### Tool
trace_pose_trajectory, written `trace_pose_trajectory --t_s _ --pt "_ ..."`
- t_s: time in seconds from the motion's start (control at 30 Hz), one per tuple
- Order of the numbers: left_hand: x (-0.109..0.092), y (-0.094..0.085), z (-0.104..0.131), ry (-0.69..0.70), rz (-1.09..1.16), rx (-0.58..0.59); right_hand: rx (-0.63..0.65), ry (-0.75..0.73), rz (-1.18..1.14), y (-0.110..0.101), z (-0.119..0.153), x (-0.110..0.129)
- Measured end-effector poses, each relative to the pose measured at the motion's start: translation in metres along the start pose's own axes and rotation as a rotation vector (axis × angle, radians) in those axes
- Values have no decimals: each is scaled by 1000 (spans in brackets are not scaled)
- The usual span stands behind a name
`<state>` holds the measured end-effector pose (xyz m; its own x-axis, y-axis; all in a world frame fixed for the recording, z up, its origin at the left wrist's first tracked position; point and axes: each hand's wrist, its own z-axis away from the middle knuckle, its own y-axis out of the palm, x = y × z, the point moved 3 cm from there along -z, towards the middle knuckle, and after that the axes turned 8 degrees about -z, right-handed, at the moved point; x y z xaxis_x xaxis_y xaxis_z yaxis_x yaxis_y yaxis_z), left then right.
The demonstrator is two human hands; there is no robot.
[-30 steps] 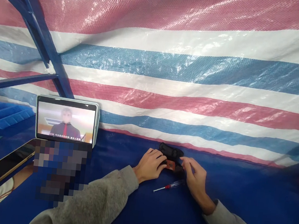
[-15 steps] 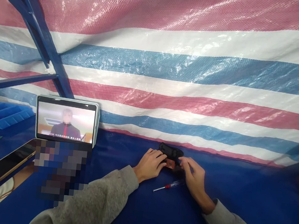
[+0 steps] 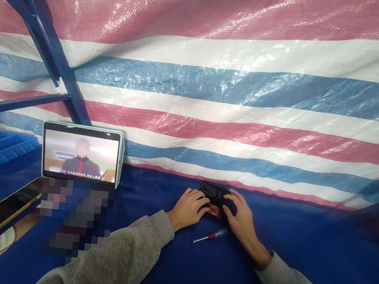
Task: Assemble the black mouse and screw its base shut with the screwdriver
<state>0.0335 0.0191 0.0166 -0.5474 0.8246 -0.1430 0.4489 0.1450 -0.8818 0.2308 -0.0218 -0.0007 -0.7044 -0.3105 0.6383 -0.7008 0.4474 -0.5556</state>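
A black plastic housing [image 3: 212,190], its exact kind too small to make out, lies on the blue table near the wall. A small reddish-brown circuit board [image 3: 214,209] shows at its near side. My left hand [image 3: 192,209] grips the left end, its fingers bent over the housing and the board's left edge. From the other side my right hand [image 3: 240,213] has thumb and fingers curled around the right end of the housing. Just in front lies a small screwdriver [image 3: 211,236] with a clear handle and red collar, touched by neither hand.
To the left, a tablet [image 3: 81,155] stands upright, playing a video. A phone [image 3: 3,206] lies before it, near another person's forearm [image 3: 27,224]. Farther left is a blue compartment tray [image 3: 4,147]. Behind everything hangs a striped plastic sheet [image 3: 236,86], with a blue metal frame [image 3: 51,41].
My right hand has moved slightly left and spread from a pinch beside the board to a grip around the housing's right end. My left hand stays nearly in place.
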Motion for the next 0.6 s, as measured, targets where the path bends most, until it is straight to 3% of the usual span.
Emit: trace_pose_trajectory --t_s 0.4,0.6 --pt "0 -2 0 -8 23 40 18 139 -161 -3 -5 -1" --pt "0 -12 2 -91 49 -50 -120 210 -317 -12 -4 8"
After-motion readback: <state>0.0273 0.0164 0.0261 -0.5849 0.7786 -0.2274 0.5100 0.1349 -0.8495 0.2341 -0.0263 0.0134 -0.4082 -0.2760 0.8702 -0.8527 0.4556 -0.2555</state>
